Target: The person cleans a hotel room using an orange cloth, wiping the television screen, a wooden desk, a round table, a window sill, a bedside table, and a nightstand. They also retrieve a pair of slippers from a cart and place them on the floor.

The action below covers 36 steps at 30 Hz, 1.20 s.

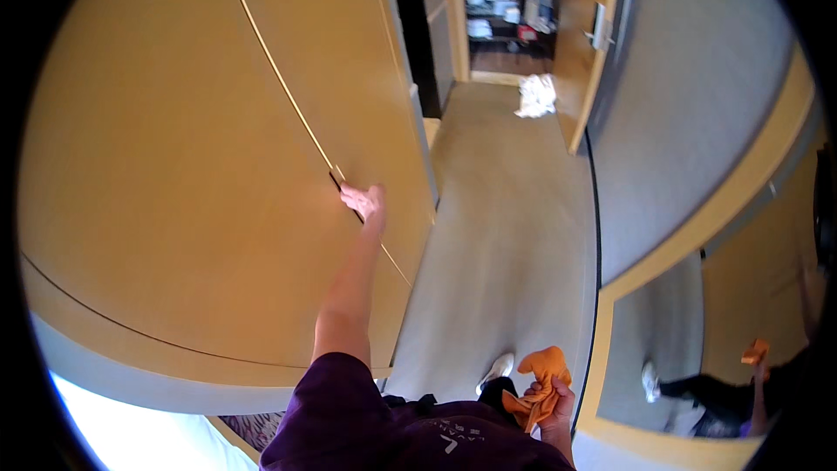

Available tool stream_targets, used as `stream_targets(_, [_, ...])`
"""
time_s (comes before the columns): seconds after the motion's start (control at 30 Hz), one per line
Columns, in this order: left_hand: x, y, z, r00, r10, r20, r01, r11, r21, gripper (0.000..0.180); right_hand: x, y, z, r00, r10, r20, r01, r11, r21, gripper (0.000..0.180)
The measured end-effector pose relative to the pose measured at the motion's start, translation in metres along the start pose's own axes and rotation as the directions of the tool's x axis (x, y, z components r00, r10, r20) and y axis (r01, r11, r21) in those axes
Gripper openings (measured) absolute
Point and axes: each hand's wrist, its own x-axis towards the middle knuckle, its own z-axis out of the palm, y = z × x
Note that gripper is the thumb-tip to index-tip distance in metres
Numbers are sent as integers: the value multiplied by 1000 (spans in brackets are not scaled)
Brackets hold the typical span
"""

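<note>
My left hand (364,201) reaches out to a tall light-wood wardrobe door (192,148) on the left. Its fingers are curled at a dark recessed handle (335,180) beside the seam between two door panels. Part of the handle is covered by the fingers. The doors stand closed or nearly so; only a thin seam shows. Low on the right, close to my body, my right hand (561,419) grips a crumpled orange cloth (545,392). The cloth bunches up above the fingers.
A narrow grey floor (506,209) leads to an open wooden door (582,26). White linen (536,96) lies by the doorway. Beyond stands a shelved cart (497,9) with white stacks. On the right, a wood-framed mirror (658,331) reflects my leg and the cloth.
</note>
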Motion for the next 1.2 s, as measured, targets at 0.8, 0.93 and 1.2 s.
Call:
stream_targets(0.8, [-144, 100, 96, 273, 32, 962, 39, 998, -45, 52, 330, -123, 557, 234, -85, 969, 812, -530, -243, 38])
stream_targets(0.93, [-144, 74, 116, 325, 139, 936, -274, 961, -47, 35, 339, -122, 568, 125, -86, 988, 848, -508, -152, 24])
stream_targets(1.2, [-177, 96, 145, -83, 60, 995, -441, 893, -91, 44, 322, -104, 578, 91, -94, 991, 922, -369, -120, 19])
